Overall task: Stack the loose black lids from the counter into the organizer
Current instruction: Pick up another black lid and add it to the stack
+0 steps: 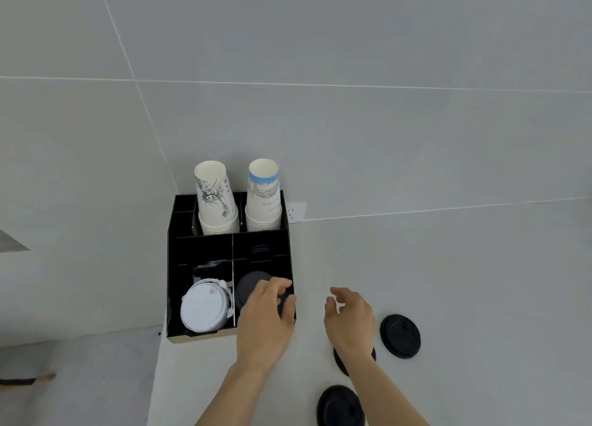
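A black compartment organizer (173, 284) stands on the white counter against the wall. My left hand (266, 316) reaches over its front right compartment, fingers curled on a black lid (248, 286) that lies on the stack there. My right hand (349, 320) hovers over the counter just right of the organizer, fingers apart and holding nothing. Three loose black lids lie on the counter: one (400, 336) to the right of my right hand, one (339, 360) mostly hidden under my right wrist, one (339, 405) near the bottom edge.
Two stacks of paper cups (217, 201) (263, 198) fill the organizer's back compartments. White lids (203, 308) sit in its front left compartment, more black lids (261, 249) in the middle right one. A wall socket (296, 211) is behind. The counter edge drops off at the left.
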{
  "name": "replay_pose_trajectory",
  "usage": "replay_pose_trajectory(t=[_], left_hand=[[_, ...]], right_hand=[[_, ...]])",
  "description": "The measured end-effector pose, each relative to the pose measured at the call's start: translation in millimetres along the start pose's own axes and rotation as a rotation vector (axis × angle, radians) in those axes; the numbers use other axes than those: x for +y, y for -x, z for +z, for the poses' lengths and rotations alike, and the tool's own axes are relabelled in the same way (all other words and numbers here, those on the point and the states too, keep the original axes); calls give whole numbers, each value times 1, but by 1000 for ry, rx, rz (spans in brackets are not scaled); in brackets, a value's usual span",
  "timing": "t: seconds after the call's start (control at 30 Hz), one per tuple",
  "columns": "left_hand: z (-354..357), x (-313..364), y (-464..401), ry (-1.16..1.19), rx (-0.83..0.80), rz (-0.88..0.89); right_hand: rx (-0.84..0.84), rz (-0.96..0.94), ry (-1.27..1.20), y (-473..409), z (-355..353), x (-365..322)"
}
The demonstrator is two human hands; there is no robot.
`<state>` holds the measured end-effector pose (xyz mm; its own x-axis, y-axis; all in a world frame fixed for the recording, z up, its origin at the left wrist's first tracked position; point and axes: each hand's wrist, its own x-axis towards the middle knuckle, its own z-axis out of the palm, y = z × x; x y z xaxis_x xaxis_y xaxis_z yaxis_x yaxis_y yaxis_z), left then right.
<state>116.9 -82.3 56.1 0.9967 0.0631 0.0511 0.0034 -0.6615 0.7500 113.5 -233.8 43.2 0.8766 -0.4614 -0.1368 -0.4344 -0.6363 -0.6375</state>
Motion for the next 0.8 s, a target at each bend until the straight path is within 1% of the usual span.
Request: replay_pose_trajectory(t=[0.1, 0.27, 0.37, 0.5, 0.67, 0.8], left_hand=[[26, 14, 11, 43, -149, 41], [67, 26, 29, 40, -396, -66], [86, 28, 36, 24, -510, -138], [104, 33, 43, 1, -587, -219], [116, 35, 52, -18, -666, -275], [115, 35, 56, 15, -663, -302]], right_hand=[[-25, 84, 25, 4, -17, 29], [-99, 212, -22, 12, -33, 72], [-141, 265, -21, 17, -40, 89], [-195, 320, -50, 22, -43, 102], [-267, 407, -158, 24, -43, 109], [-269, 447, -267, 24, -42, 110]])
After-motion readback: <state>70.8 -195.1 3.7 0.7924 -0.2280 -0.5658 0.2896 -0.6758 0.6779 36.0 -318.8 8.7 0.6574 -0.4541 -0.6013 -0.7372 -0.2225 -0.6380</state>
